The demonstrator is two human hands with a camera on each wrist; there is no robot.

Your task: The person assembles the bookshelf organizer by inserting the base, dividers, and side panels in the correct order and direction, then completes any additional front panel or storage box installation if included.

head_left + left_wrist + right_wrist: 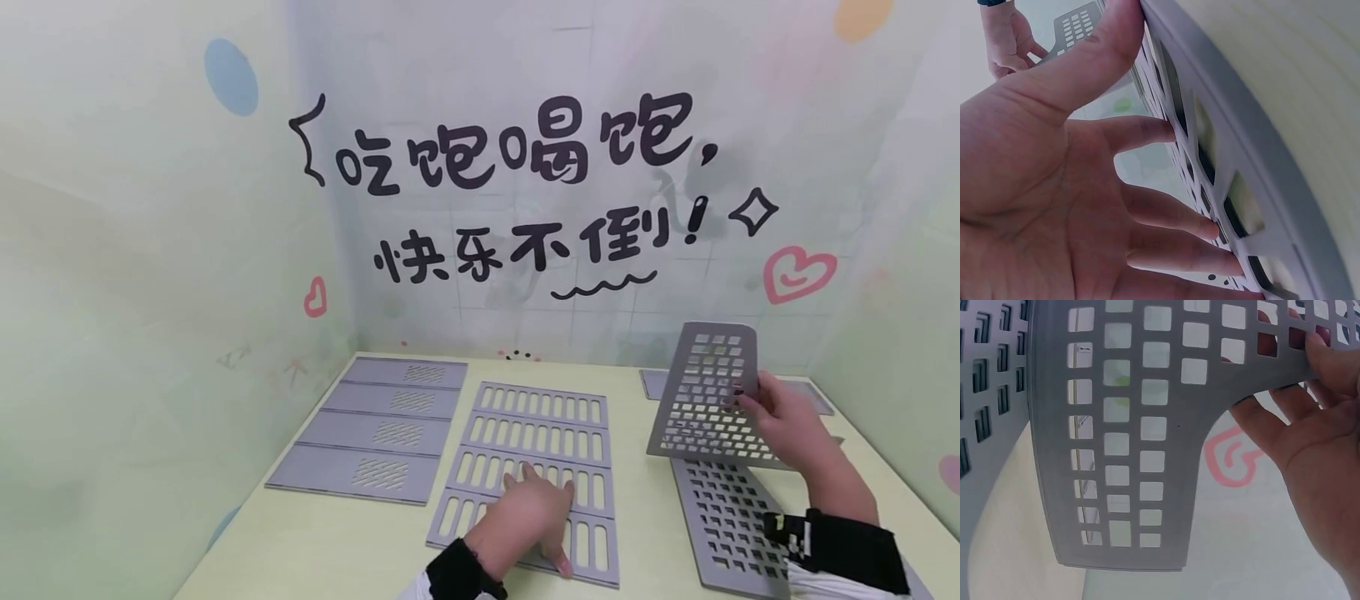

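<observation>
My right hand (pixel 795 429) pinches a grey perforated panel (pixel 1175 412) between thumb and fingers at its inward-curving edge, tilted up above the counter (pixel 645 517). Thin and flat-faced, it looks light and stiff, perhaps slick; the narrow webs between its holes seem the weak spots, so the solid margin is the better grip. Just below lies another square-holed sheet (pixel 693 521). My left hand (pixel 532 508) spreads its fingers, grasping nothing, fingertips touching the slotted panels (pixel 540 421). Beyond, at left, lie slit-patterned panels (pixel 330 462). No container shows in any view.
</observation>
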